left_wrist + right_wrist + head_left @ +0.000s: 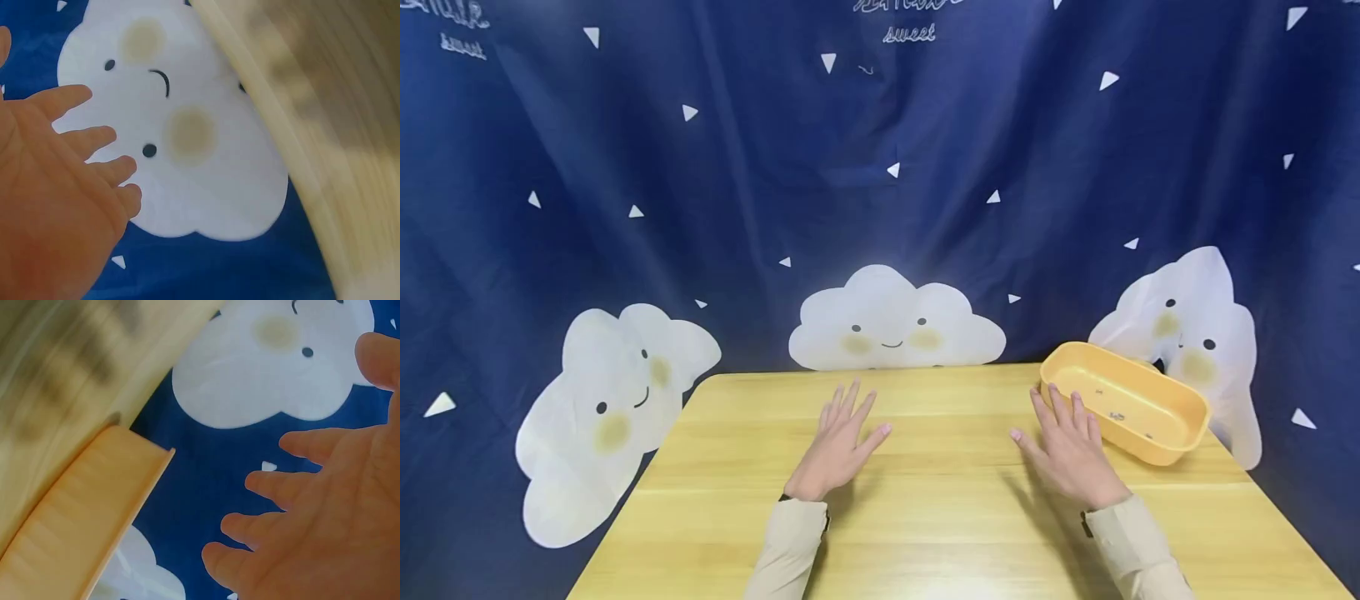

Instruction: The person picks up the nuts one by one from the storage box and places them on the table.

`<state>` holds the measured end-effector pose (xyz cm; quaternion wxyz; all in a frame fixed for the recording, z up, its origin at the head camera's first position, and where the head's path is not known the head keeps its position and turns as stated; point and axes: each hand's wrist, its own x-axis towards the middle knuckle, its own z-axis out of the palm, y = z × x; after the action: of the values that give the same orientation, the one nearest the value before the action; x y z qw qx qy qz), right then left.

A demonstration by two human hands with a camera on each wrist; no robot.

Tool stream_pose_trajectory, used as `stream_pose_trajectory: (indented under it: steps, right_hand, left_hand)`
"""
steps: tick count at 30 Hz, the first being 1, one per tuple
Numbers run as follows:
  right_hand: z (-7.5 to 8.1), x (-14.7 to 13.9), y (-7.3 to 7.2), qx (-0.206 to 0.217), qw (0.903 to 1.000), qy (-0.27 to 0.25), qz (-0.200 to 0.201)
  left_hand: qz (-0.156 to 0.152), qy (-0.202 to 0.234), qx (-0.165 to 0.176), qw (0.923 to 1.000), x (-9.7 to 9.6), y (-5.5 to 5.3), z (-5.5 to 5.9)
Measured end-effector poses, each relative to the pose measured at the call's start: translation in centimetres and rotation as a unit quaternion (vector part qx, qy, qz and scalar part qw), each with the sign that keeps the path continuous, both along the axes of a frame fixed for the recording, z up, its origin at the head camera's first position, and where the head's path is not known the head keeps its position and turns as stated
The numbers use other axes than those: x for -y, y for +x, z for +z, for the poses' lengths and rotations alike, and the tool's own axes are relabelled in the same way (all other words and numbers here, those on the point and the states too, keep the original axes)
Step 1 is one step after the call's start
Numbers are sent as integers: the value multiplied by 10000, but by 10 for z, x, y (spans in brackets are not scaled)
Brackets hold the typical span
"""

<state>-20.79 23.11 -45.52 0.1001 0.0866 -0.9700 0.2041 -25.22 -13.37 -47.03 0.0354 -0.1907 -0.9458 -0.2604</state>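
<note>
Over the middle of the wooden table (925, 500) my left hand (835, 454) is held with fingers spread and nothing in it. In the left wrist view the palm of the left hand (56, 194) shows bare, its fingers straight. My right hand (1075, 454) is likewise spread and holds nothing, its fingertips overlapping the near wall of a yellow oblong basin (1135, 440) in the head view. The right wrist view shows the right hand (325, 506) with an empty palm, apart from the basin's outer side (81, 506). A few small greyish specks (1117, 416) lie on the basin's floor.
The basin stands at the table's far right corner, set at a slant along the edge. Behind the table hangs a dark blue curtain (850, 208) printed with white triangles and smiling clouds (895, 325). Both hands cast shadows on the tabletop.
</note>
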Motion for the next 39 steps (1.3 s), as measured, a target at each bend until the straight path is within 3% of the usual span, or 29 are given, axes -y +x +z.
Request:
stream_pose_trajectory:
  steps: [7, 13, 18, 22, 26, 33, 36, 39]
  right_hand:
    - [12, -27, -10, -171, 9987, -483, -37]
    - [17, -66, -10, 1, 9955, -915, -229]
    - [16, -98, -3, -4, 9914, -1184, -558]
    - [14, -121, 3, -238, 9869, -1301, -926]
    - [12, -142, 9, -133, 9799, -1509, -1301]
    - [4, -165, 12, 375, 9701, -1777, -1607]
    - [-1, -169, 12, 494, 9652, -1974, -1645]
    - [-6, -173, 11, 619, 9594, -2170, -1691]
  left_hand:
    - [-204, 794, 427, 9957, -16, 0, -1]
    - [-420, 1100, 900, 9890, -41, -2, -3]
    - [-786, 1394, 1159, 9803, -69, -14, -5]
    - [-912, 1592, 1318, 9741, -98, -28, -6]
    - [-1067, 1696, 1470, 9686, -128, -38, -3]
    - [-1271, 2260, 1800, 9489, -170, -55, 1]
    - [-1180, 2575, 1791, 9422, -187, -61, 0]
    - [-940, 3119, 1829, 9276, -206, -67, -3]
